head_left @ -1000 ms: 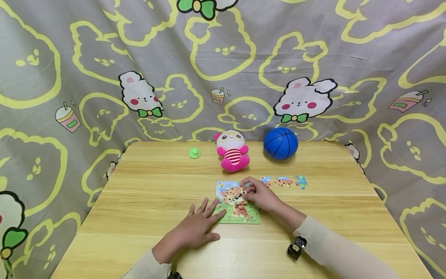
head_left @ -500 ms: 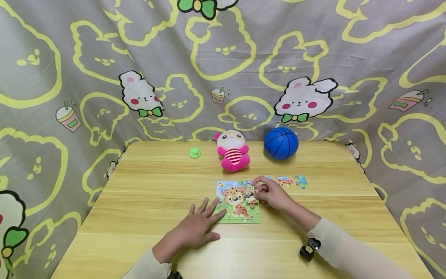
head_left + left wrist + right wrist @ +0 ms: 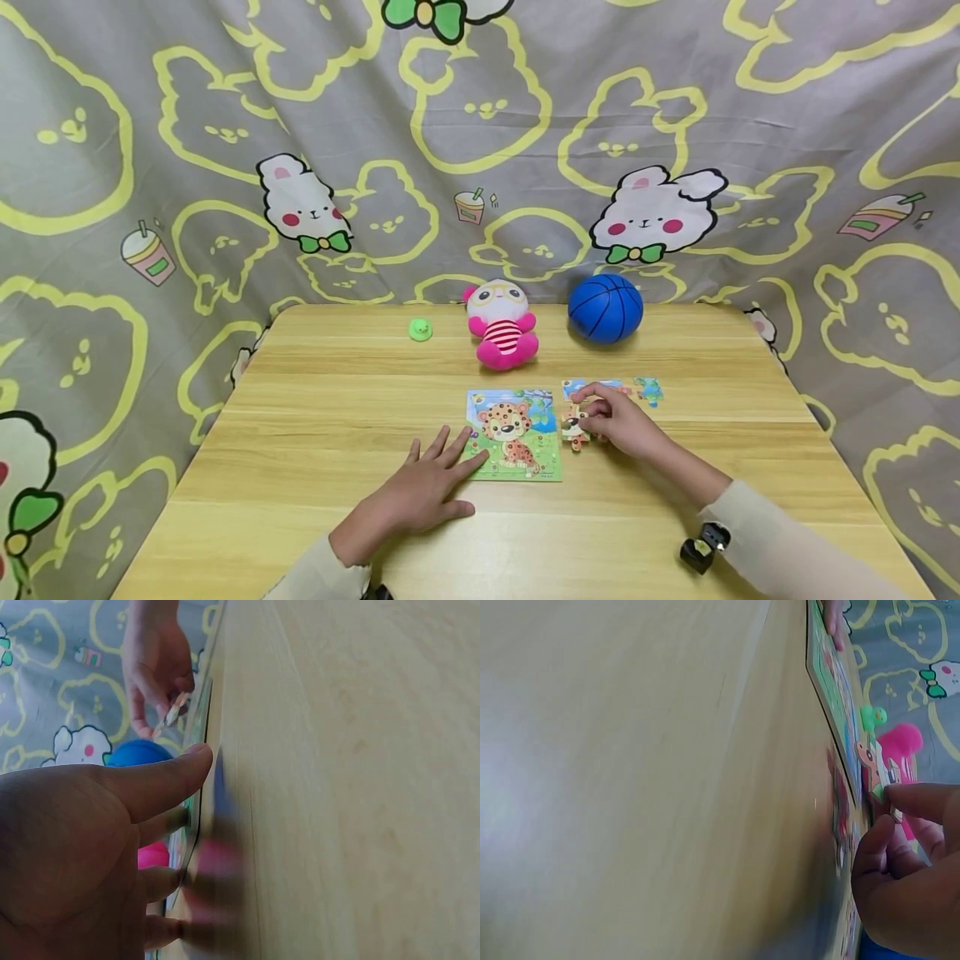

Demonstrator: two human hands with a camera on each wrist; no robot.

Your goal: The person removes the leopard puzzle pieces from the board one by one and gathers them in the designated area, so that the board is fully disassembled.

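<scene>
My right hand [image 3: 621,423] pinches a puzzle piece [image 3: 574,427] printed with part of a leopard's face, just right of the puzzle board. In the right wrist view the piece [image 3: 876,766] is held between thumb and fingers above the table. The square puzzle board [image 3: 517,433] shows a spotted leopard cub on green grass under a blue sky. My left hand [image 3: 420,493] lies flat with spread fingers, its fingertips at the board's left edge. The left wrist view shows that thumb [image 3: 169,780] stretched out straight.
More puzzle pieces [image 3: 649,390] lie right of the board, partly hidden behind my right hand. Along the back of the wooden table [image 3: 337,400] are a green toy duck [image 3: 420,330], a pink plush panda [image 3: 502,327] and a blue basketball [image 3: 604,308]. A patterned curtain [image 3: 450,125] hangs behind.
My right hand has moved right, carrying the leopard-face piece from over the board to beside it. The board's upper right is now uncovered. My left hand has stayed in place.
</scene>
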